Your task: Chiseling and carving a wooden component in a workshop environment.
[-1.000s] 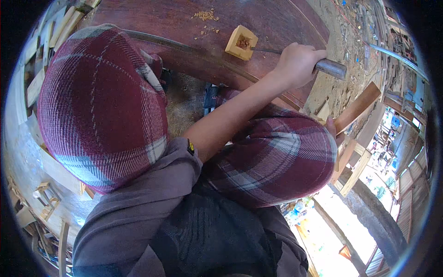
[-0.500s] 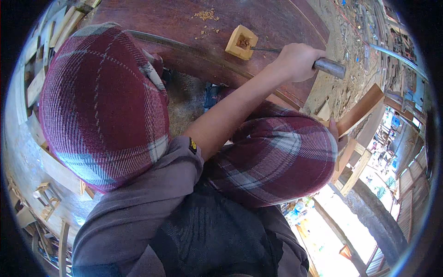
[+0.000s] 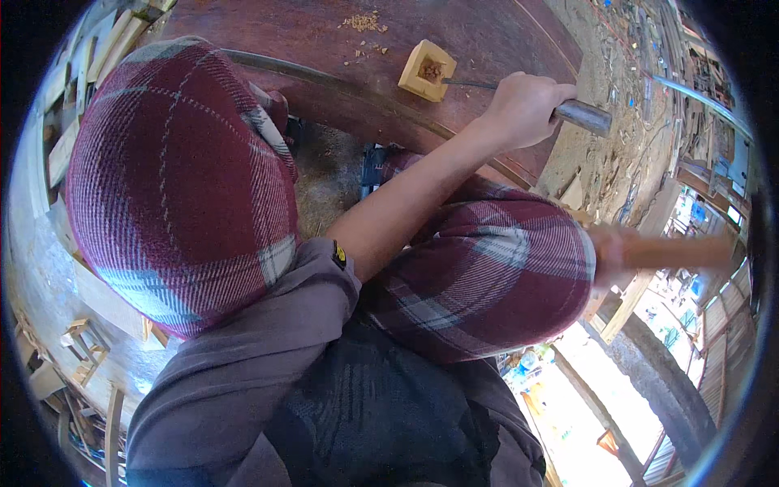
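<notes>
A chisel (image 3: 586, 118) with a thick dark handle is in my left hand (image 3: 523, 109), whose fingers are wrapped round it. Its thin blade points left, and the tip meets the right side of a small yellowish wooden block (image 3: 415, 79) at its square hollow. Chips lie inside that hollow. My right hand (image 3: 614, 253), smeared by motion, is beyond my right knee and partly hidden by it. It grips a flat brown piece of wood (image 3: 682, 252) that sticks out to the right, also blurred and apart from the chisel handle.
The block rests on a dark reddish wooden surface (image 3: 479, 32), with wood shavings (image 3: 365, 22) on it. My knees in plaid cloth (image 3: 174, 187) rise at both sides. A wooden frame (image 3: 625, 312) stands at the right, and stacked timber (image 3: 61, 150) lies at the far left.
The piece of wood in my right hand has swung down and outward to the right, from slanting up to nearly level. My left hand, chisel and block have barely shifted.
</notes>
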The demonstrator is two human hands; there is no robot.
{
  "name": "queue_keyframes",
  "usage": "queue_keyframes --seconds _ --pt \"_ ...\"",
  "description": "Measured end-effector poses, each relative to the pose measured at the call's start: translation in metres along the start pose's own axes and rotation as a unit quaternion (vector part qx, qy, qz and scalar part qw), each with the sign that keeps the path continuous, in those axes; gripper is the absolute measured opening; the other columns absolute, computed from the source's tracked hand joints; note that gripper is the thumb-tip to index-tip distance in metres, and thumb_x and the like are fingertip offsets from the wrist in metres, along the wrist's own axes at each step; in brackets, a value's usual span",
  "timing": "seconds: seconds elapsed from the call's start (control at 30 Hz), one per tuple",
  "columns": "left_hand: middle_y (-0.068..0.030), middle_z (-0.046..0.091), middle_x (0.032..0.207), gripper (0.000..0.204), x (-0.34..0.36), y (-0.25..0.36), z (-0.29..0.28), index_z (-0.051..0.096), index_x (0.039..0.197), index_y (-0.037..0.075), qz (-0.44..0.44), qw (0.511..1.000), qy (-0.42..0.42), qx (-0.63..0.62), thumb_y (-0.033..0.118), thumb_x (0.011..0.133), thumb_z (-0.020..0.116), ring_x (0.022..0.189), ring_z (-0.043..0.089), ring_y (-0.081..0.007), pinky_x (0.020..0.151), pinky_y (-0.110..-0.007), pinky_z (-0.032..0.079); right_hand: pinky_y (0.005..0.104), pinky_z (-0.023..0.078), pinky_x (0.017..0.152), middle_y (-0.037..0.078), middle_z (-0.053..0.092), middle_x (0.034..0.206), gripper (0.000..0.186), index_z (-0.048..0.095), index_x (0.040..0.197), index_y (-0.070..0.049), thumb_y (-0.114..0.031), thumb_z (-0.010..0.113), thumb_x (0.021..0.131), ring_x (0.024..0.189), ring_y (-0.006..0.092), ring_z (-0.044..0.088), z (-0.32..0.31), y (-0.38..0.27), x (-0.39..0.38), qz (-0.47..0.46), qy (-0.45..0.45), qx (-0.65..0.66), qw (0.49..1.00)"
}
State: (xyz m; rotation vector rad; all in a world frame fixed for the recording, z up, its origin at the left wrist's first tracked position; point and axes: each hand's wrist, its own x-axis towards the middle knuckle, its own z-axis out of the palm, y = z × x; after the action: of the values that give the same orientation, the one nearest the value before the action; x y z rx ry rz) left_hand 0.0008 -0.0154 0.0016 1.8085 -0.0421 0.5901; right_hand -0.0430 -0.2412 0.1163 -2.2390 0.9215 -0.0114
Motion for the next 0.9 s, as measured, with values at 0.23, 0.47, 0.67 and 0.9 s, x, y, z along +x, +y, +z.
queue_keyframes --seconds 0.23,0.47,0.67,0.9 --pt "-0.0103 0.066 0.083 0.023 -0.009 -0.005 0.001 0.062 0.098 0.013 -0.041 0.996 -0.064 0.042 0.010 0.076 0.063 0.081 0.065 -0.0341 0.069 -0.047 0.050 0.0409 0.037 0.112 0.022 0.045 0.141 0.046 0.042 0.137 0.001 -0.026 0.041 0.100 0.132 0.0280 0.044 0.032 -0.059 -0.004 0.180 -0.134 -0.397 0.890" --pt "-0.0111 0.066 0.083 0.025 0.002 -0.001 -0.007 0.061 0.099 0.013 -0.020 1.000 -0.016 0.010 0.011 0.075 0.065 0.082 0.065 -0.0342 0.070 -0.047 0.050 0.0346 0.050 0.098 0.016 0.062 0.107 0.048 0.050 0.126 0.007 -0.017 0.062 0.087 0.093 0.0233 0.062 0.035 0.005 -0.021 -0.263 -0.032 -0.064 0.962" --pt "-0.0113 0.066 0.084 0.026 -0.002 -0.006 -0.020 0.061 0.100 0.014 -0.012 0.998 -0.008 0.059 0.012 0.075 0.067 0.083 0.064 -0.0346 0.073 -0.047 0.051 0.0282 0.057 0.058 0.006 0.059 0.080 0.036 0.059 0.104 0.008 -0.002 0.074 0.073 0.059 0.0104 0.059 0.053 0.045 0.017 -0.299 0.025 0.136 0.944" --pt "-0.0118 0.065 0.085 0.027 0.008 0.001 -0.002 0.060 0.101 0.013 0.008 1.000 0.018 0.000 0.011 0.075 0.068 0.084 0.064 -0.0348 0.074 -0.046 0.051 0.0255 0.052 0.065 0.008 0.062 0.087 0.058 0.050 0.120 0.010 -0.001 0.078 0.070 0.067 0.0114 0.060 0.018 0.078 0.053 -0.315 -0.041 0.053 0.947"
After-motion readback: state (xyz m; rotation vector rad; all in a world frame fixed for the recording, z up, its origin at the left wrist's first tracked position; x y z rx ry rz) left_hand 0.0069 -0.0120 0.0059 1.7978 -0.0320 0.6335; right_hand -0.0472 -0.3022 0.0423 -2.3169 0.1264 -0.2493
